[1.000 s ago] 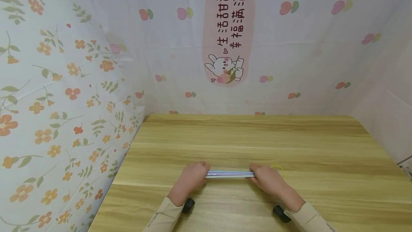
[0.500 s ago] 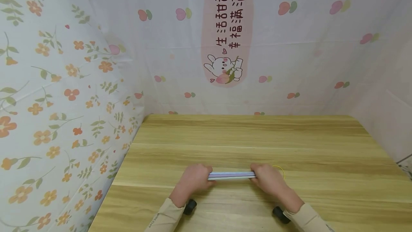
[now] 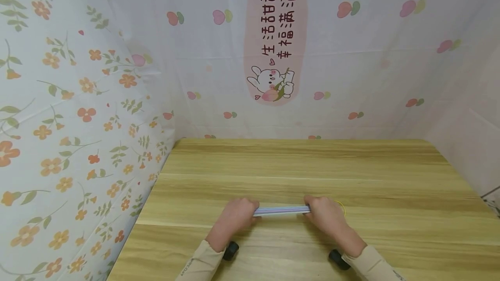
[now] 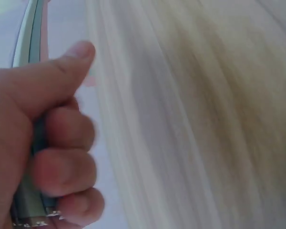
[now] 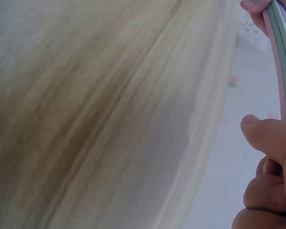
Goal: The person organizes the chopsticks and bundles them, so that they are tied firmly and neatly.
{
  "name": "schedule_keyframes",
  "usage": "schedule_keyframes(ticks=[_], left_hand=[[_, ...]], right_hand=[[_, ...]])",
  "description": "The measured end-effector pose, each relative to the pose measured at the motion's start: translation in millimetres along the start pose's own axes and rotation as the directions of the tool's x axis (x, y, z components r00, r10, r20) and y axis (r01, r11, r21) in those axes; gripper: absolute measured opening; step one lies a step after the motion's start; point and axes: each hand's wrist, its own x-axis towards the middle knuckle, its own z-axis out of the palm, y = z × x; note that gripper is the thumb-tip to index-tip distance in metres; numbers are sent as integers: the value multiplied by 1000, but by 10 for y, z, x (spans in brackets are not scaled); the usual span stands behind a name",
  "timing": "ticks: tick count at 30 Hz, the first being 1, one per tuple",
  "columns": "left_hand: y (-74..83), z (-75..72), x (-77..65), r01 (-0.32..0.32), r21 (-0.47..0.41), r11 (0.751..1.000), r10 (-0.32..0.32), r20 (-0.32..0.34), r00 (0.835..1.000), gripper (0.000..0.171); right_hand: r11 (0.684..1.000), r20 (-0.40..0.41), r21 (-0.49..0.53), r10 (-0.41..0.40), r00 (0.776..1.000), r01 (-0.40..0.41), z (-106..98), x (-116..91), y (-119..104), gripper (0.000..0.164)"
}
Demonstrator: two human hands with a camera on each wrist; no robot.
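A bundle of slim pastel sticks (image 3: 282, 210), pencil-like, stretches level between both hands above the table's near half. The left hand (image 3: 237, 215) grips its left end; in the left wrist view the fingers (image 4: 69, 129) curl round the sticks, and ragged-edged ends (image 4: 32, 221) poke out below the fist. The right hand (image 3: 326, 214) holds the other end, thumb (image 5: 267, 131) laid along it and fingers curled beneath. Pink, green and whitish sides (image 5: 282, 62) show there. Behind the right hand lies a thin yellow loop (image 3: 342, 207), like a rubber band, partly hidden by the hand.
The wood-grain table (image 3: 297, 164) reaches back to a white printed cloth (image 3: 351, 64) hanging behind it. Flowered cloth (image 3: 78, 142) hangs along the left side. Black wrist-worn devices (image 3: 339, 259) sit under both wrists.
The left hand has moved slightly right, and the right hand has risen a little. The bundle has turned somewhat in the hands, showing different sides.
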Motion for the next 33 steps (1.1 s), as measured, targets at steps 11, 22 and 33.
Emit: schedule_keyframes(ticks=[11, 22, 33], left_hand=[[15, -44, 10, 66, -110, 992, -60, 56, 997, 48], [25, -51, 2, 25, 90, 996, -22, -33, 999, 26], [30, 11, 2, -9, 22, 1000, 9, -20, 1000, 21]], right_hand=[[999, -1, -44, 9, 1000, -9, 1, 1, -11, 45], [998, -18, -63, -18, 1000, 17, -4, 8, -29, 47], [997, -40, -66, -35, 999, 32, -27, 5, -23, 49]])
